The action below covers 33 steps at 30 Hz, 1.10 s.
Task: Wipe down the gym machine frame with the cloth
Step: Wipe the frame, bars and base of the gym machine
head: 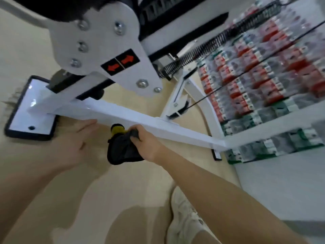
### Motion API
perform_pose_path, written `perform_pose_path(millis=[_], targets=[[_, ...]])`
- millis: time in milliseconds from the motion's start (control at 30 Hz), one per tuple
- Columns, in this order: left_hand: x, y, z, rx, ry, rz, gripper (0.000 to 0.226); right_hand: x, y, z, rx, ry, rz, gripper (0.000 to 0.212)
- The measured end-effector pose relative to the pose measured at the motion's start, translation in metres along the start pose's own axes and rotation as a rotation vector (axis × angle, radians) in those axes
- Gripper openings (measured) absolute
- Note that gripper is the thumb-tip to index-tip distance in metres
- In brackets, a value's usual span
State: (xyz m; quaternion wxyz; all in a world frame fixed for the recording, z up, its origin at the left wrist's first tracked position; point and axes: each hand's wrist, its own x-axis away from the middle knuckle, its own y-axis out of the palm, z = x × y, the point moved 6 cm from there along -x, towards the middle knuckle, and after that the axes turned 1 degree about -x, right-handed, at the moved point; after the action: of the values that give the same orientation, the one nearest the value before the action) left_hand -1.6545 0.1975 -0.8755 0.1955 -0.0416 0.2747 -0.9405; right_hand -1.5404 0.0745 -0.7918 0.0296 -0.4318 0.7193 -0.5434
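Observation:
The gym machine frame's white floor bar (140,120) runs from a foot plate (26,111) at the left to a junction at the right. My right hand (147,145) grips a bunched dark cloth (123,148) just below the bar's near side; a yellow and black object (117,129) pokes out above the cloth. My left hand (73,143) hovers blurred beside the cloth, its fingers extended toward the bar's underside, holding nothing.
A white pivot plate (105,50) with bolts and red arrow stickers hangs over the bar. A black coil spring (211,44) stretches to the right. Shelves (263,124) of packaged goods stand at the right. My shoe (184,217) is on the beige floor.

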Motion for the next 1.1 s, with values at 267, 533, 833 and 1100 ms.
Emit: perform_pose_path(millis=[267,533,833,1100], targets=[[-0.005,0.037,0.095,0.073,0.347,-0.112,0.068,0.093,-0.109,0.092,-0.118,0.267,0.283,0.022],[-0.04,0.069,0.211,0.013,0.321,-0.078,0.047,0.108,-0.175,0.205,-0.429,0.229,0.5,0.016],[-0.104,0.158,0.377,0.152,0.095,0.076,0.034,0.141,-0.278,0.352,-0.69,0.023,0.746,0.006],[-0.14,0.223,0.557,-0.099,0.248,0.078,0.044,0.187,-0.416,0.408,-0.638,-0.182,0.675,0.009]])
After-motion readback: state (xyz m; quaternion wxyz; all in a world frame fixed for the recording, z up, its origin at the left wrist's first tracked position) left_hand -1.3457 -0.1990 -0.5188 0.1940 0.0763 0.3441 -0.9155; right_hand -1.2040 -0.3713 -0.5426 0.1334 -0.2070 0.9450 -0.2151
